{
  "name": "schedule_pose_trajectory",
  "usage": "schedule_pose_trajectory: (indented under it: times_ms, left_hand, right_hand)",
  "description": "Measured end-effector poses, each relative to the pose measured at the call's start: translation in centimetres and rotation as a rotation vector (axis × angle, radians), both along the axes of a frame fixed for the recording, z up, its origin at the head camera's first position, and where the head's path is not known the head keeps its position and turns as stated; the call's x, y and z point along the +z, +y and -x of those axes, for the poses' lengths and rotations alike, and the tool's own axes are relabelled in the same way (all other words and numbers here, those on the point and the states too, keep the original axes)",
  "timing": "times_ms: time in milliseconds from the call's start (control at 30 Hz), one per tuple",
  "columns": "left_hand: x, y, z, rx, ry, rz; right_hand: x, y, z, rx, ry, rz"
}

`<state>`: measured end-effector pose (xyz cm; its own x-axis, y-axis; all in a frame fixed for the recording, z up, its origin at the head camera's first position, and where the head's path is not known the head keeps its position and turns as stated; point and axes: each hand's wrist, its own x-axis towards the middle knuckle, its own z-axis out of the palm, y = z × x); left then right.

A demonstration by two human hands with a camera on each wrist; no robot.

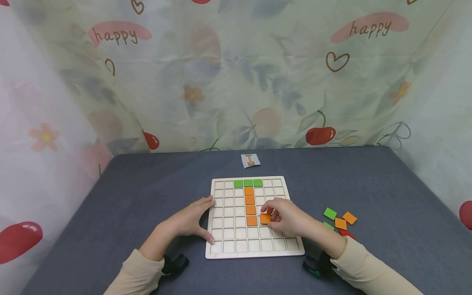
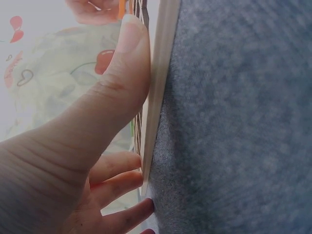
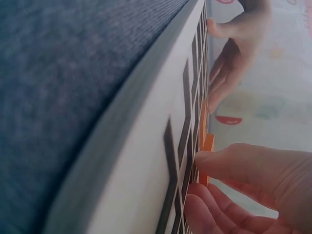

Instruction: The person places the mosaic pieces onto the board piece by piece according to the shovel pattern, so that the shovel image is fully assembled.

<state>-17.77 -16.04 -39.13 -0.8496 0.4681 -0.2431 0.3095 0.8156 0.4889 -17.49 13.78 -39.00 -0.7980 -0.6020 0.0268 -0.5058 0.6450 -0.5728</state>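
Sleeves [image 1: 138,272] of pale beige cloth show at the near side, with a dark left wristband [image 1: 175,265] and a dark right wristband [image 1: 318,264] just past the cuffs. Farther on, the white gridded board [image 1: 254,255] lies flat on the cloth-covered tabletop [image 1: 147,184].

An orange square tile [image 1: 265,218] is above the grid, just right of the nearest of four orange tiles [image 1: 250,209] in a column; whether it touches the board I cannot tell. It looks thin, stiff and light, perhaps wooden, and unlikely to break. Its flat faces may slide under a fingertip, so opposite edges seem the surest hold.

The right hand [image 1: 285,216] reaches in from the right, low over the board, its grip pinching that tile between thumb and fingers. The left hand [image 1: 189,218] steadies the board's left edge, thumb at the nearer part and fingers stretched toward the far corner, its grip loose and closed round nothing.

To the right lie loose tiles [image 1: 340,223] in orange, green and red. Three green tiles [image 1: 248,183] fill the middle of the farthest row. Beyond the board rests a small printed card [image 1: 250,160], then a cherry-patterned curtain [image 1: 236,82].
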Motion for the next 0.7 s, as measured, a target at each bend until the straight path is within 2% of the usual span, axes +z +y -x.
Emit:
schedule_pose_trajectory:
  times_ms: [700]
  left_hand:
    - [-0.48, -0.06, 0.14, 0.001, 0.012, 0.011]
  right_hand:
    - [0.14, 0.23, 0.16, -0.023, -0.016, -0.006]
